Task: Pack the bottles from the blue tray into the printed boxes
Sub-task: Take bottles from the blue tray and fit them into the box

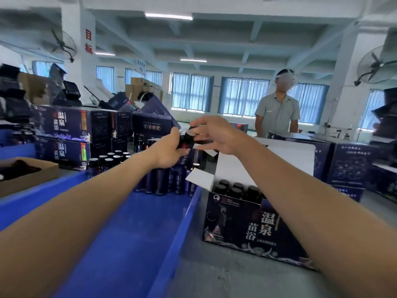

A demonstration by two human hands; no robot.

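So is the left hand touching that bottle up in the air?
Touching. The head view shows the left hand with its fingers wrapped round the bottle, held up above the blue tray.

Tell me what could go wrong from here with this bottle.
The bottle sits mid-air between left hand and right hand; a loose grip in any handover could drop it onto the bottles standing in the tray. The side flap of the box juts toward the tray and might snag the bottle going in.
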